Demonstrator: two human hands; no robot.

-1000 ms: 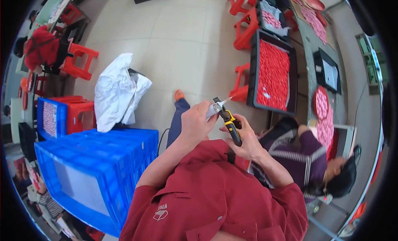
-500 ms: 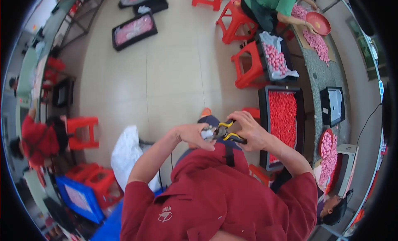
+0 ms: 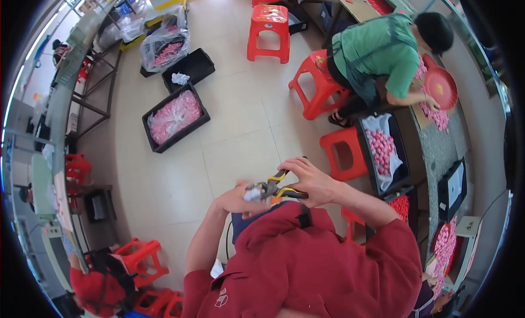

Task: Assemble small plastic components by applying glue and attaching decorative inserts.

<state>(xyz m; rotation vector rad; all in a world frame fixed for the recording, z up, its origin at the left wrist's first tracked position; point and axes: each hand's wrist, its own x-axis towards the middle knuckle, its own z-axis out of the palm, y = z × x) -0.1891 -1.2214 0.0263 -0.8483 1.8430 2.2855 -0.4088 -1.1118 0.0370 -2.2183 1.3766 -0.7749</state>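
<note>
Right hand gripping pliers; left hand, blurred, holding whitish piece

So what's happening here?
Someone in a dark red shirt holds yellow-and-black pliers in the right grip, handles spread apart. The left grip has a small, blurred pale piece at the pliers' head. Ahead, a co-worker in green sits on a red stool, one hand at a round red tray. A black crate of pink pieces stands on the floor.

On the floor, a black tray holds bagged pink pieces. A person in green sits on a red stool at the grey worktop, near a round dish.
</note>
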